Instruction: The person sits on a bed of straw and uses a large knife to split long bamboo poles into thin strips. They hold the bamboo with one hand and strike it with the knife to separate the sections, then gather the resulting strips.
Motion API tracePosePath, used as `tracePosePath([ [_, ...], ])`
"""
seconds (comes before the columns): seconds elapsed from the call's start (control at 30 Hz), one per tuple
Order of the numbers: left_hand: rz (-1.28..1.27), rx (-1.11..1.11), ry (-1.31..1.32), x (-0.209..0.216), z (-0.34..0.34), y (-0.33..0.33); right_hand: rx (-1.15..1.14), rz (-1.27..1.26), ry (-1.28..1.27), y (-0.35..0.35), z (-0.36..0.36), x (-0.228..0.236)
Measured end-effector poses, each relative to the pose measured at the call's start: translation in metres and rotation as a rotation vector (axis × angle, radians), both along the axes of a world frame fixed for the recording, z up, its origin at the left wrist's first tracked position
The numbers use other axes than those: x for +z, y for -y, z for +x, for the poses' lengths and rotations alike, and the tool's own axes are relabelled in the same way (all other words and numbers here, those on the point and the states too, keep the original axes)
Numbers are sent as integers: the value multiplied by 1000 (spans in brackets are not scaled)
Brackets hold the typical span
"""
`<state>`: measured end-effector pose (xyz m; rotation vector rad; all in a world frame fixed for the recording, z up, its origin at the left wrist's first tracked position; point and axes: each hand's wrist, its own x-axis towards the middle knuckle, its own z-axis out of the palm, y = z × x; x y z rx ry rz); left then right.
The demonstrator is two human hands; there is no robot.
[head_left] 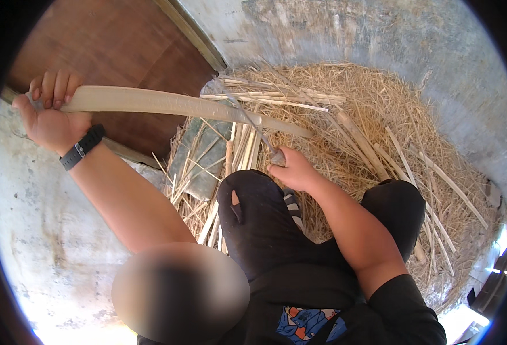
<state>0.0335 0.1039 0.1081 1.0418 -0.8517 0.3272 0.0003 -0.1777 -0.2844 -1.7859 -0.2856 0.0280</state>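
Observation:
A long, pale split bamboo strip (155, 102) stretches from the left toward the middle, slightly bowed. My left hand (52, 112), raised at the far left and wearing a black wristwatch (82, 147), has its fingers wrapped round the strip's end. In front of my knee, my right hand (297, 170) is closed on the handle of a knife with a narrow, slightly curved grey blade (243, 109). The blade lies across the bamboo near the strip's far part; whether it has cut in, I cannot tell. Beyond the blade, a narrower length of strip (288, 126) reaches over the shavings.
Bamboo shavings (374, 92) cover the floor, with several loose bamboo pieces (360, 141) among them. A greyish-green flat slab (199, 161) and more slats lie left of my knee (253, 201). A brown wooden door (115, 52) and a worn wall (351, 34) stand behind.

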Motion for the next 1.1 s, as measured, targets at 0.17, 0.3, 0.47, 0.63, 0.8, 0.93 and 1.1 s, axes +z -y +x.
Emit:
tracePosePath([
  [0.17,29,15,-15,8,7,4,-20,-83,-233,19,7,-9],
  [0.3,-5,8,-21,4,11,5,-110,-44,-586,29,12,-4],
  [0.47,-12,-115,-36,1,16,-12,-15,-32,-347,17,7,7],
  [0.63,-25,43,-23,0,12,-8,-86,-264,-254,15,7,18],
  [0.8,-38,54,-12,-4,7,-3,-169,-542,-216,30,9,32],
  [0.93,-91,141,-14,-3,2,11,-155,-588,-114,36,5,61],
  [1.1,-104,125,-23,-6,6,27,-133,-619,-102,52,-6,72],
])
